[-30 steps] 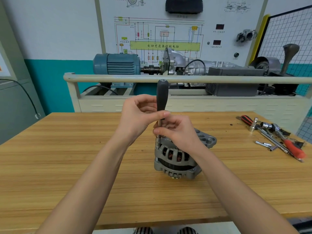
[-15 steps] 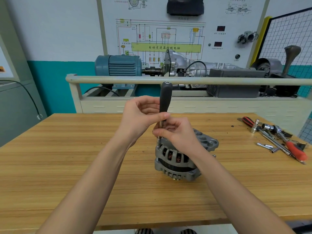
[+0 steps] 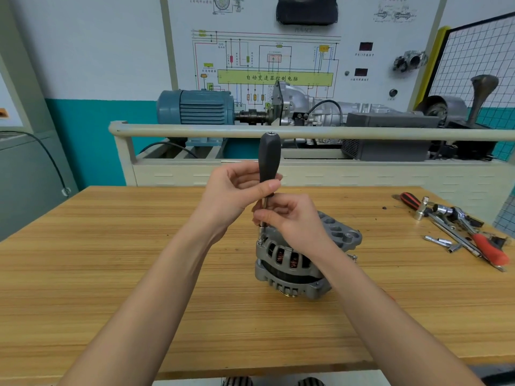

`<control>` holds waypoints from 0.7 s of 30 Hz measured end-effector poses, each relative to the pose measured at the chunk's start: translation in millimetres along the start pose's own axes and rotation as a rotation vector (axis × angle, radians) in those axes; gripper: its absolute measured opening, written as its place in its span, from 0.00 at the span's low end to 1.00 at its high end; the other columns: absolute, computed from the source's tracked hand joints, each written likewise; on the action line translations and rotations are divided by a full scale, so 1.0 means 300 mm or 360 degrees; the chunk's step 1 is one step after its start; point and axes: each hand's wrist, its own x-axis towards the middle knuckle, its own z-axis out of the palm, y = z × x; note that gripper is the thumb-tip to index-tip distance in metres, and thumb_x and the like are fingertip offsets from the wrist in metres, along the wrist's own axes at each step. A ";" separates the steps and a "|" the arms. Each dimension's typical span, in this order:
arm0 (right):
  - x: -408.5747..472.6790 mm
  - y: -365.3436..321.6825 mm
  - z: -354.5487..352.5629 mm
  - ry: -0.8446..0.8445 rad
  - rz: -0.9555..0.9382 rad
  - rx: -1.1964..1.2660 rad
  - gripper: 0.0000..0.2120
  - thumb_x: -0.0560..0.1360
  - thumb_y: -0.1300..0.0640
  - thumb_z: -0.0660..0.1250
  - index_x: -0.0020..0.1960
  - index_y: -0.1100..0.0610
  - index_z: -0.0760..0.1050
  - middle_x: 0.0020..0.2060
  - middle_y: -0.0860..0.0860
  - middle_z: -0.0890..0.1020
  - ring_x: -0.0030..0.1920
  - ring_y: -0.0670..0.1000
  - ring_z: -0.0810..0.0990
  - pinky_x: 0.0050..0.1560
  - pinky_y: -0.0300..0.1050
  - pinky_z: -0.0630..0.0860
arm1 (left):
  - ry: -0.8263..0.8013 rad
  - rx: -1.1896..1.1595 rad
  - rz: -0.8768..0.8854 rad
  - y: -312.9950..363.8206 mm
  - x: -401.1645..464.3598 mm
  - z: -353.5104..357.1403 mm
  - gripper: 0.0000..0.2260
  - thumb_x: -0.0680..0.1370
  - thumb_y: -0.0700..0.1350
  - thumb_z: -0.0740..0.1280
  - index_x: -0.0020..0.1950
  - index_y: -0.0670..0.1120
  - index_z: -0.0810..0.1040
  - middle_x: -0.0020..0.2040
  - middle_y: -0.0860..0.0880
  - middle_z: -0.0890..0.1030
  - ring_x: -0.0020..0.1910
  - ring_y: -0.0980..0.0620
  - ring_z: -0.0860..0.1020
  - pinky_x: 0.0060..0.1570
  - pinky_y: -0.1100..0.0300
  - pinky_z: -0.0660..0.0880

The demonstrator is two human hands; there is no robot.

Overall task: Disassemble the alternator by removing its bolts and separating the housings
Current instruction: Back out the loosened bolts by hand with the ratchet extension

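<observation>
A grey alternator stands on the wooden table, copper windings showing through its slots. A socket driver with a black handle stands upright, its socket on a bolt at the housing's upper left rim. My left hand grips the lower part of the black handle between thumb and fingers. My right hand pinches the driver's metal shaft just above the alternator and hides the housing's top. A loose bolt lies right of the alternator.
At the table's right end lie a red-and-black screwdriver, a ratchet with sockets, a red-handled tool and small extensions. Behind the table a beige rail fronts a bench with a blue motor and a gearbox.
The driver handle leaned right, then came back to upright, while both hands kept their hold on it. The view has shifted slightly.
</observation>
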 end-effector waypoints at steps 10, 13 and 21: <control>-0.004 -0.002 0.007 0.0040 -0.0003 0.0035 0.07 0.69 0.62 0.76 0.41 0.52 0.80 0.35 0.50 0.84 0.37 0.46 0.82 0.43 0.39 0.79 | 0.0236 0.0024 0.0011 0.003 0.006 0.011 0.20 0.56 0.44 0.78 0.46 0.43 0.80 0.41 0.48 0.85 0.41 0.53 0.83 0.41 0.63 0.79; 0.000 0.002 0.008 0.0040 0.0010 0.0003 0.10 0.71 0.64 0.73 0.39 0.50 0.81 0.33 0.46 0.83 0.38 0.47 0.83 0.46 0.43 0.80 | 0.0105 0.0000 0.0010 0.006 0.004 0.009 0.18 0.61 0.43 0.76 0.50 0.44 0.81 0.43 0.49 0.85 0.46 0.53 0.84 0.45 0.64 0.79; 0.003 -0.004 0.011 -0.0105 0.0027 0.0012 0.07 0.76 0.64 0.68 0.47 0.53 0.79 0.37 0.47 0.83 0.40 0.44 0.82 0.47 0.38 0.78 | 0.0226 -0.0034 -0.0039 0.000 0.009 0.001 0.17 0.61 0.41 0.77 0.49 0.42 0.81 0.41 0.47 0.86 0.42 0.52 0.84 0.41 0.60 0.80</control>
